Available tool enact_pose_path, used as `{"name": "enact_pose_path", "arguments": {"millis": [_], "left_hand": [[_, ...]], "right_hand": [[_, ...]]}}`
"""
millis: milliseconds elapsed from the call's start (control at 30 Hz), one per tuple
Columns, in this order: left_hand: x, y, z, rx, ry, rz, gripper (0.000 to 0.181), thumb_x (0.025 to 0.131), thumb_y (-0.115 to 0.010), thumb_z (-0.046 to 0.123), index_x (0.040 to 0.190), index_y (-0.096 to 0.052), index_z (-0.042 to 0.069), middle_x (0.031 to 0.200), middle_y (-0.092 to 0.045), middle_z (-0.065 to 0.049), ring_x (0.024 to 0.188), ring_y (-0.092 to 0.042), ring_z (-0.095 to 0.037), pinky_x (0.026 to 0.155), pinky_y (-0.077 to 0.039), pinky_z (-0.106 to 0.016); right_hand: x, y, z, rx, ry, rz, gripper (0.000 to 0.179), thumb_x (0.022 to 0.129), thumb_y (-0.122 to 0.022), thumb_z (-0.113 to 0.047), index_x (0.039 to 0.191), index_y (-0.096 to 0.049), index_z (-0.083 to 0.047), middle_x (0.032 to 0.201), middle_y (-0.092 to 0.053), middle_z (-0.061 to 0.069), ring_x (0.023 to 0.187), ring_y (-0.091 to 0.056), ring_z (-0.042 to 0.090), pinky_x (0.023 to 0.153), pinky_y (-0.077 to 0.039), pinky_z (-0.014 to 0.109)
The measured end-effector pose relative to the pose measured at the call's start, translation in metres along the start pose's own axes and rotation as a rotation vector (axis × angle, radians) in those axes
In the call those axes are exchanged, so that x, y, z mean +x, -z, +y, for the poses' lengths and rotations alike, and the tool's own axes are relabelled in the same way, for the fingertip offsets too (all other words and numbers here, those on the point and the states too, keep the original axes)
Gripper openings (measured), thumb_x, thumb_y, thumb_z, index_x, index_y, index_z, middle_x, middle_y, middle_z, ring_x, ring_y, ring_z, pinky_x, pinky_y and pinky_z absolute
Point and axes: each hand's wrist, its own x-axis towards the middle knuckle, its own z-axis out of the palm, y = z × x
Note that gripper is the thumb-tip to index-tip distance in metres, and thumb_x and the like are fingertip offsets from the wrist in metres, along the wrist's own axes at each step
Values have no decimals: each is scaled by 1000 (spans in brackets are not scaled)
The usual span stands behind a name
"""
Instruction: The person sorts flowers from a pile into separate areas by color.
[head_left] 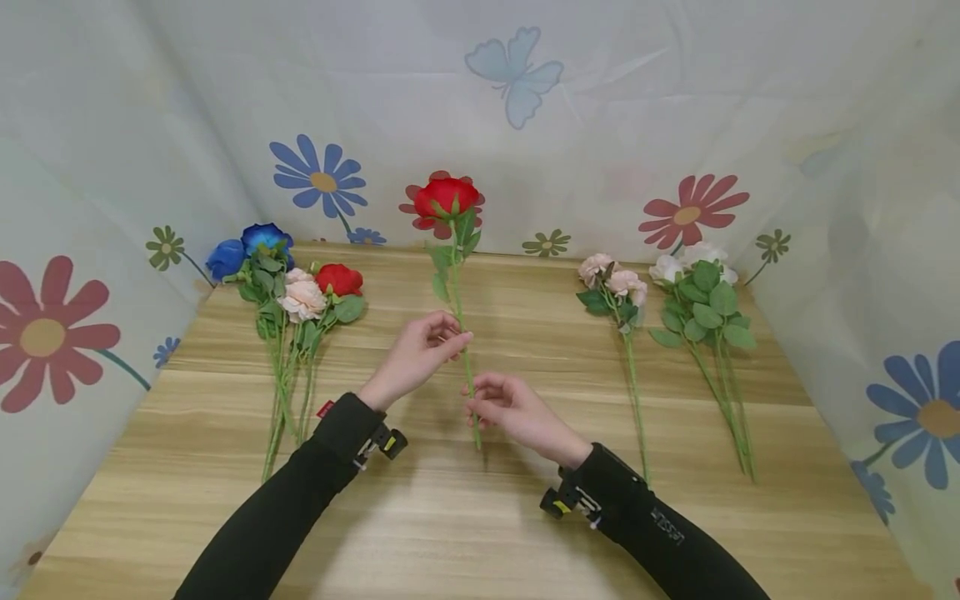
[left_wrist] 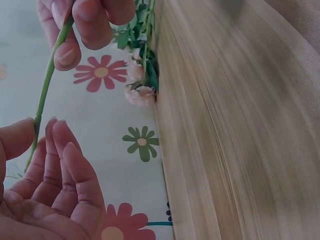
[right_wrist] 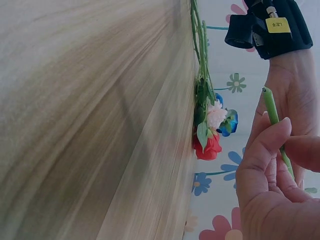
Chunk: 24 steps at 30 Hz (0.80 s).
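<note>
A flower-printed curtain (head_left: 585,192) is hanging behind the wooden tabletop (head_left: 465,525). On the left, a bunch of blue, pink and red flowers (head_left: 303,298) is lying; on the right, white flowers (head_left: 705,304) are lying beside pink ones (head_left: 626,285). Between them, the red rose (head_left: 447,198) is standing nearly upright above the tabletop, bloom up. The left hand (head_left: 416,354) is holding its stem mid-length between thumb and fingers; the right hand (head_left: 521,412) is pinching it near the bottom. Pale lettering (head_left: 666,527) is running along the right sleeve (head_left: 675,542), too small to read. A yellow label (right_wrist: 278,25) is showing blurred characters on the left wrist camera (head_left: 392,443); a red tag (head_left: 325,409) is showing beside the left cuff (head_left: 348,425).
</note>
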Motion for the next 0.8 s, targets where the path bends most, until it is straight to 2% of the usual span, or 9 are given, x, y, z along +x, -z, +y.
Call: {"name": "enact_pose_path", "arguments": {"millis": [167, 267, 367, 533, 600, 700, 800], "left_hand": [[-1, 2, 0, 7, -7, -11, 25, 94, -60, 25, 107, -60, 3, 95, -67, -15, 86, -62, -39, 77, -52, -50], [-4, 5, -1, 57, -21, -8, 26, 96, -57, 25, 112, -60, 5, 97, -67, -15, 86, -63, -35, 77, -53, -47], [-7, 9, -2, 148, -38, 3, 26, 97, -54, 26, 115, -60, 7, 99, -67, -13, 86, -63, -26, 75, -53, -41], [-14, 21, -4, 326, -58, 24, 27, 98, -53, 27, 116, -61, 9, 98, -65, -5, 86, -61, -17, 78, -51, -36], [-17, 27, -6, 394, -57, 32, 27, 98, -53, 28, 116, -61, 9, 98, -65, -4, 87, -61, -17, 79, -51, -36], [-22, 36, -11, 490, -36, 48, 28, 97, -54, 28, 117, -60, 9, 101, -64, -4, 91, -60, -18, 80, -51, -36], [-28, 46, -16, 545, -14, 60, 30, 97, -53, 28, 119, -59, 7, 107, -64, -9, 97, -60, -23, 82, -50, -40]], "right_hand": [[-1, 0, 0, 23, -2, 8, 29, 96, -52, -4, 119, -49, 13, 103, -56, 33, 92, -59, 42, 79, -50, 56], [-2, 1, 0, 28, -3, 13, 29, 96, -51, -4, 119, -48, 14, 102, -57, 32, 92, -60, 41, 79, -50, 54], [-5, 3, -1, 40, -11, 12, 30, 96, -51, -4, 120, -47, 14, 103, -57, 32, 90, -61, 34, 79, -51, 51], [-9, 10, 1, 64, -46, 15, 34, 97, -51, -8, 124, -46, 12, 113, -54, 34, 90, -61, 24, 78, -53, 37], [-11, 13, 3, 75, -66, 19, 36, 98, -50, -10, 126, -45, 11, 116, -53, 34, 92, -60, 24, 79, -52, 34], [-13, 17, 7, 91, -93, 23, 39, 99, -50, -12, 130, -42, 10, 118, -53, 32, 94, -60, 23, 81, -51, 35], [-16, 21, 10, 95, -103, 20, 42, 99, -50, -15, 131, -41, 11, 115, -54, 32, 93, -59, 22, 81, -51, 35]]}}
